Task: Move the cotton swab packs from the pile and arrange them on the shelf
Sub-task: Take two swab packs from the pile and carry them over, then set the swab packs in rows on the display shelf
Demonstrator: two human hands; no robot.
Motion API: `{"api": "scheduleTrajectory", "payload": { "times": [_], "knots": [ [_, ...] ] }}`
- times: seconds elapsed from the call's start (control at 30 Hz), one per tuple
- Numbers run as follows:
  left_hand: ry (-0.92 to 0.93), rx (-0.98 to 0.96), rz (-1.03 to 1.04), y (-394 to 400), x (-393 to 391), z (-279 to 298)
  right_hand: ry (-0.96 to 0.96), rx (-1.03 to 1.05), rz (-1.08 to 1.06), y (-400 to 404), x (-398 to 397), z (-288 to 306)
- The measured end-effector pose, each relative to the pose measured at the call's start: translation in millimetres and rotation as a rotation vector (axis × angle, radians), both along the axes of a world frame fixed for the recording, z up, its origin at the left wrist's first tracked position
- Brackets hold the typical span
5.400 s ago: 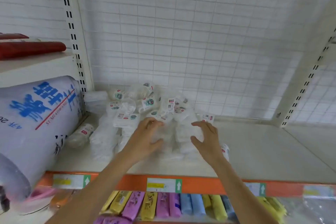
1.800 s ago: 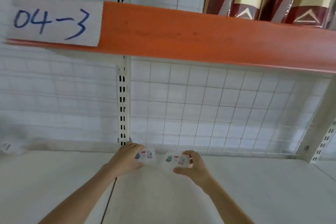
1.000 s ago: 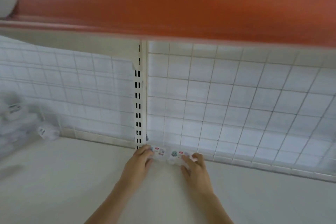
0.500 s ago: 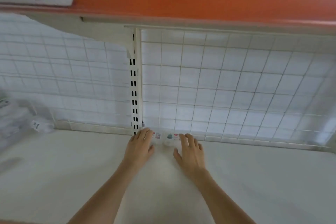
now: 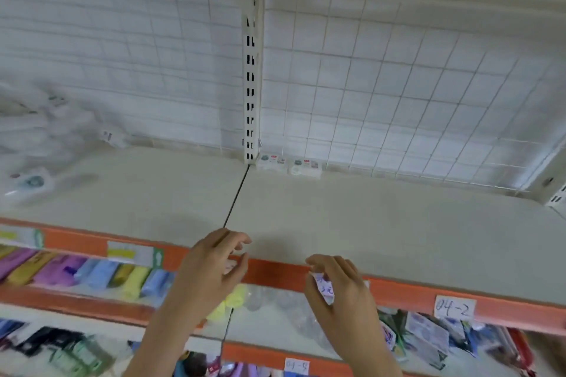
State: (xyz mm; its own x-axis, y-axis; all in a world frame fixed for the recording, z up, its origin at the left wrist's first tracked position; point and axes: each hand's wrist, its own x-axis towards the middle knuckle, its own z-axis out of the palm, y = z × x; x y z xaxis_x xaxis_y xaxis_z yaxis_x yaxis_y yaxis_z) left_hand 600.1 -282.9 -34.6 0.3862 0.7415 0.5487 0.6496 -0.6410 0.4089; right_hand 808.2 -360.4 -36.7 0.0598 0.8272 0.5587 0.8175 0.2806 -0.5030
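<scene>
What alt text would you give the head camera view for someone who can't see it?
Two empty hands, left and right, hover at the front edge of a white shelf. Two cotton swab packs sit side by side at the back against the wire grid. A blurred pile of packs lies at the far left.

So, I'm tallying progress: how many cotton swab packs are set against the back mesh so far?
2: the left pack beside the slotted upright, the right pack next to it. The blurred pile remains far left.
</scene>
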Motion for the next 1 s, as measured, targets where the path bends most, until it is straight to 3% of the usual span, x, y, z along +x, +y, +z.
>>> {"api": "scheduleTrajectory", "payload": {
  "times": [0.1, 0.3, 0.53, 0.73, 1.0],
  "knots": [
    [-0.021, -0.063, 0.148, -59.8, -30.2, -23.5, -0.031, -0.031, 0.107, -34.9, -18.0, -24.0],
    [0.019, -0.398, 0.552, -185.7, -90.5, -77.3, -0.138, -0.167, 0.353, -80.5, -59.8, -54.9],
    [0.150, -0.385, 0.806, -298.5, -153.9, -80.3, -0.115, -0.303, 0.607, -135.2, -167.6, -67.5],
    [-0.073, -0.414, 0.995, -323.9, -217.3, -69.3, -0.186, -0.373, 0.811, -132.3, -244.5, -57.3],
    [-0.147, -0.406, 1.092, -304.3, -333.0, -58.4, -0.095, -0.419, 0.941, -104.1, -377.6, -53.2]
  ]
}}
